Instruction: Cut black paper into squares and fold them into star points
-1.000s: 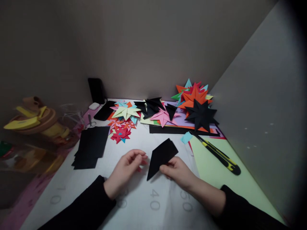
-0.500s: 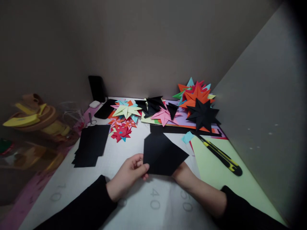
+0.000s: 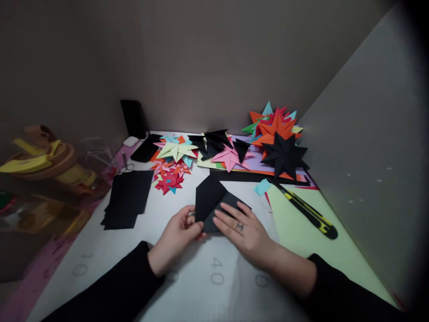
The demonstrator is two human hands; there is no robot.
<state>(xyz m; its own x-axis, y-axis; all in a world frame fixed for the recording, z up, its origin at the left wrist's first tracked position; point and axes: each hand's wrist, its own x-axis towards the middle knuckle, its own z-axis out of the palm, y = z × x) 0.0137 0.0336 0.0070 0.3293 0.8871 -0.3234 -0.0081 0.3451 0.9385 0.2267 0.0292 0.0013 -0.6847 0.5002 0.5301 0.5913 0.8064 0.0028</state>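
Note:
A sheet of black paper (image 3: 209,197) is in front of me, a crease running across it and its right part a lighter shade. My left hand (image 3: 177,235) pinches its lower left edge between thumb and fingers. Across the right part lies my right hand (image 3: 248,235), palm down, fingers stretched out, a ring on one of them. Part of the paper is hidden under those fingers. Left of my left hand is a stack of black paper sheets (image 3: 129,197).
Folded paper stars (image 3: 177,152) sit at the back left, more stars (image 3: 276,129) at the back right. A yellow-black utility knife (image 3: 306,212) lies on pale green paper (image 3: 301,250). Small scissors (image 3: 126,166) and a dark phone (image 3: 145,148) are back left. Walls (image 3: 214,67) close off back and right.
My right hand has come from under the paper's right side to lie flat on top. The paper has shifted slightly left and looks folded along a crease. My left hand keeps its pinch.

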